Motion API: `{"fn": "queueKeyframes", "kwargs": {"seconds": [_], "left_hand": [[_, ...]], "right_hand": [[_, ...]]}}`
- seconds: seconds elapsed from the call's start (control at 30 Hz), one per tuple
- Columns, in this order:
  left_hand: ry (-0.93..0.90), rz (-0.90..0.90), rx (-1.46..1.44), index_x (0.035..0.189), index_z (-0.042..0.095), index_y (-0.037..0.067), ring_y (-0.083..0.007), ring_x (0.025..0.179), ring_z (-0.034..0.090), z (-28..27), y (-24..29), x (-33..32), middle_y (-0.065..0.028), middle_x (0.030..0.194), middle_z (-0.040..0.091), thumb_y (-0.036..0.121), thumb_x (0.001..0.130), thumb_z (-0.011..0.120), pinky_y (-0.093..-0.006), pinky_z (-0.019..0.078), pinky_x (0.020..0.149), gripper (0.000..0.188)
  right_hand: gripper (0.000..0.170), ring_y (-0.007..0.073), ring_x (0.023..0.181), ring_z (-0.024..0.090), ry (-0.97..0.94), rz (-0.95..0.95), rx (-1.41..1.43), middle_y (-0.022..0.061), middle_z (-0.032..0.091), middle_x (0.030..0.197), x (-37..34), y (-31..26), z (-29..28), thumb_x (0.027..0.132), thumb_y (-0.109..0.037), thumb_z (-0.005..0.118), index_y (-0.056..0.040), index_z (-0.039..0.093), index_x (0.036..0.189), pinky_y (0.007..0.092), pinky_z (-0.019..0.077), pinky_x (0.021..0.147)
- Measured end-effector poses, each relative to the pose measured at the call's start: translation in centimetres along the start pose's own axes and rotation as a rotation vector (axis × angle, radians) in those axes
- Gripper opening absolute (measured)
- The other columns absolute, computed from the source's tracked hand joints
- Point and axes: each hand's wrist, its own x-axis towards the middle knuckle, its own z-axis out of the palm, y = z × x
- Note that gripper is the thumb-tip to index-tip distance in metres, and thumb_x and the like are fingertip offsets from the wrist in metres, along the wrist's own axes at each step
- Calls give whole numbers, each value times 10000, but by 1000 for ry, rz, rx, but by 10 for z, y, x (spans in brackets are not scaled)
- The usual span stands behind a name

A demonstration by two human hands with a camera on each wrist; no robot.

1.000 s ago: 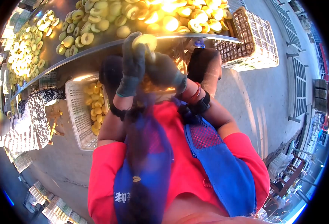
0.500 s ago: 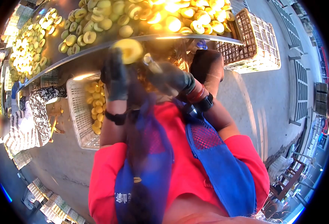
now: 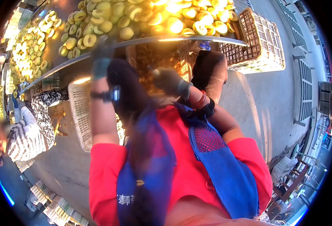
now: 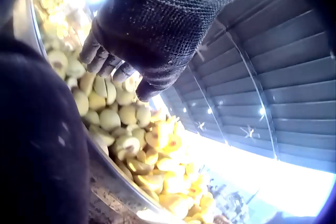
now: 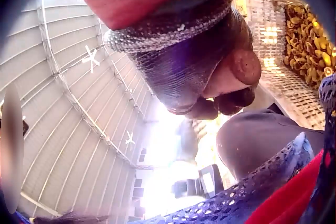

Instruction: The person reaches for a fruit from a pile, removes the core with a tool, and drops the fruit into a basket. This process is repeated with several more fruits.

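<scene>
Halved fruit (image 3: 126, 34) lies on the bench (image 3: 196, 38); our left hand (image 4: 152, 29) reaches over it, fingers loose, while beside it our right hand (image 5: 184, 61) grips an apparent tool handle (image 5: 247, 67). The halves look light, bruisable, slippery where cut, best held by their rounded backs.

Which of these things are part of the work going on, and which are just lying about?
Apparently in use:
- halved yellow-green fruit
- shiny metal-edged table
- small handled tool in the right hand
- pale plastic crate of fruit pieces

Probably lying about:
- grey slatted frames
- pale stacked crates
</scene>
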Motion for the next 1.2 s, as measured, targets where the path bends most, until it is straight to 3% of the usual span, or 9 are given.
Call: {"fn": "queueKeyframes", "kwargs": {"seconds": [0.17,0.2,0.3,0.43,0.63,0.77,0.87,1.0,1.2], "left_hand": [[-387,-100,206,1109,585,55,-346,1039,561,48,53,55,-182,1120,592,507,660,673,-393,465,851,643],[-492,-114,221,1115,583,55,-344,1047,558,53,58,63,-179,1130,589,513,642,686,-390,462,860,666],[-467,-104,181,1105,588,46,-326,1005,586,75,49,70,-192,1102,601,444,664,705,-379,470,850,606],[-260,83,-60,1172,525,21,-285,970,603,73,35,61,-170,1111,599,353,713,693,-359,473,844,591],[-502,-42,-1304,1268,410,16,-183,903,591,-20,75,-12,-122,1108,564,278,819,585,-291,497,774,548],[-604,26,-1671,1321,350,-19,-205,1087,537,-45,89,-48,-127,1220,513,209,888,498,-303,471,869,512],[-393,-51,-1698,1290,379,4,-230,962,588,-56,113,-69,-136,1178,520,293,831,559,-315,513,760,572],[-458,-4,-1848,1339,320,1,-261,1172,478,-49,110,-90,-151,1285,458,211,851,535,-368,439,959,573],[-406,30,-1697,1332,344,-3,-235,1173,473,-61,127,-101,-133,1284,453,206,820,552,-339,419,963,591]], "right_hand": [[180,168,592,528,-25,58,210,62,550,646,-10,-2,-7,803,-216,615,-49,553,826,336,441,542],[178,155,592,515,4,-113,165,48,534,645,-6,10,-4,810,-219,608,-52,548,819,325,430,534],[174,129,591,480,65,-368,163,24,504,647,1,34,2,834,-230,576,-64,538,801,294,398,512],[169,141,587,467,93,-235,80,47,515,659,-4,26,-1,856,-233,538,-72,533,804,287,383,508],[180,219,665,557,229,-237,-32,136,561,710,0,13,-6,790,-168,609,-33,524,873,363,449,609],[207,333,665,587,379,-326,-93,181,583,720,3,-2,-5,759,-169,629,-42,526,886,400,464,616],[236,399,704,586,437,-364,-172,207,597,760,2,-14,-10,744,-185,644,-39,529,890,418,469,617],[256,408,747,589,439,-310,-218,214,603,785,-5,-27,-12,741,-197,657,-34,529,891,427,470,627],[264,406,745,587,444,-300,-101,214,596,760,-17,-46,-15,747,-209,661,-37,515,884,428,472,619]]}}
